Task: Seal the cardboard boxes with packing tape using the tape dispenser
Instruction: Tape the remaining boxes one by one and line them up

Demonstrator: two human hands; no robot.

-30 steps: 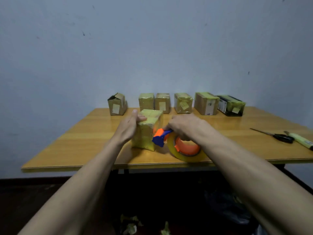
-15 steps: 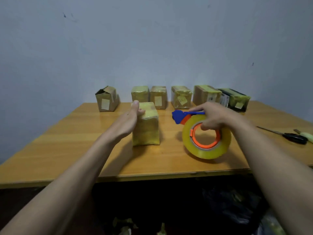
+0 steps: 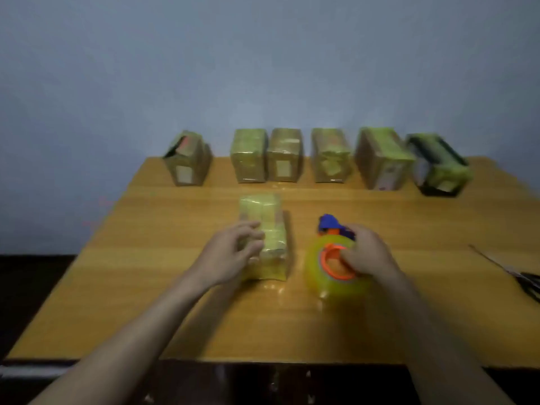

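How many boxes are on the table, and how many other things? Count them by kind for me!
Boxes in the back row: 6, from the open one on the left to the dark one on the right
Box in front under the left hand: 1
Tape dispensers, held by the right hand: 1
Scissors: 1
Total: 9

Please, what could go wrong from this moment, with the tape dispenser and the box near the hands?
1. The right hand holds the tape dispenser through its orange core, near the blue cutter end; a finger might touch the blade.
2. The left hand rests only on the side of the wrapped box, so the box may slide when tape is pulled.
3. The scissors lie near the table edge and may be knocked off.
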